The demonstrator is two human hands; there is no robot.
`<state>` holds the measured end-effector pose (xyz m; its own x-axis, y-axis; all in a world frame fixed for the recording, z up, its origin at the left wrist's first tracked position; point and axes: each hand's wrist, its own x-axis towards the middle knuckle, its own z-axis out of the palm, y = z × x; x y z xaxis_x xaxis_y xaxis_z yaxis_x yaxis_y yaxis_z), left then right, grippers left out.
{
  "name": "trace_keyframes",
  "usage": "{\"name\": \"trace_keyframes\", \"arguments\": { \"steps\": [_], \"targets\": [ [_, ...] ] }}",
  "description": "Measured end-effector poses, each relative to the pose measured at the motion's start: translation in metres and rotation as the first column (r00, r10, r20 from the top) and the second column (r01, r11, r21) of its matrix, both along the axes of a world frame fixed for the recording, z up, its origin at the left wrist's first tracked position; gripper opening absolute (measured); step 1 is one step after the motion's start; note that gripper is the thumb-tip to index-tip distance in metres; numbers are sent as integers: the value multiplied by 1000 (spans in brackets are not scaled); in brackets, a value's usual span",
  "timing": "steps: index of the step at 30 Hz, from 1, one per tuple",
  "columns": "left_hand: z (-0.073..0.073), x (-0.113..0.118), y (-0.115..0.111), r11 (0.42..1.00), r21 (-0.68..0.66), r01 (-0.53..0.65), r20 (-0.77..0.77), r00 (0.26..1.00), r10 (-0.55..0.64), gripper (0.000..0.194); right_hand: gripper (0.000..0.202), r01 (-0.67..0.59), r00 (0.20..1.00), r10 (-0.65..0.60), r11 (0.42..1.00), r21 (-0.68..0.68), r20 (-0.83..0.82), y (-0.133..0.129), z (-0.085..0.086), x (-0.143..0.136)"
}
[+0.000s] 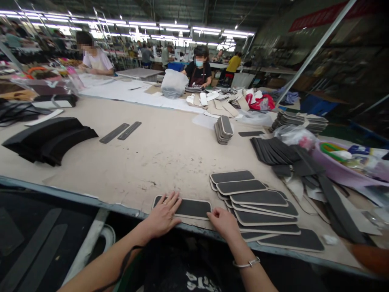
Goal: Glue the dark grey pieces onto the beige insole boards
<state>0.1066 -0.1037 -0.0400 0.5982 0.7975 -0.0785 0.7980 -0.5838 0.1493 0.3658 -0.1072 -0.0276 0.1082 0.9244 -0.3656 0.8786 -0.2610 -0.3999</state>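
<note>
At the table's front edge lies a rounded dark grey panel (pixel 194 208) with a pale border. My left hand (pixel 165 213) rests on its left end, palm down, with the fingers stretched out over the surface. The fingers of my right hand (pixel 223 221) are curled, thumb and forefinger pinched together at the panel's right end. Just right of that hand, several similar panels (pixel 258 198) lie in an overlapping, fanned-out pile. Part of the panel is covered by my left hand.
Curved black pieces (pixel 51 140) are stacked at left, near two dark strips (pixel 121 132). A small stack of bordered pieces (pixel 224 129) stands further back. Dark strips (pixel 273 150) and a pink basin (pixel 343 170) are at right. A co-worker (pixel 199 73) sits across the table.
</note>
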Motion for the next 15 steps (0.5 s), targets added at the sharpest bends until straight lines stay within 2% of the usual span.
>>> {"name": "trace_keyframes", "arguments": {
  "steps": [4, 8, 11, 13, 15],
  "targets": [
    [-4, -29, 2, 995, 98, -6, -39, 999, 10, 63, 24, -2, 1000, 1, 999, 49, 29, -2, 0, -3],
    [-20, -38, 9, 977, 213, 24, -26, 999, -18, 63, 27, -65, 991, 52, 993, 101, 121, -7, 10, -4],
    [-32, -40, 15, 959, 280, 37, 14, 999, -43, 65, 28, -74, 974, 34, 982, 174, 225, -9, 24, -10],
    [-36, -41, 18, 950, 308, 44, 41, 997, -59, 65, 26, -107, 977, 46, 951, 289, 210, -10, 31, -22],
    [-37, -42, 19, 940, 336, 56, 49, 996, -77, 66, 38, -228, 972, 185, 882, 413, 142, -10, 32, -42]
  ]
}}
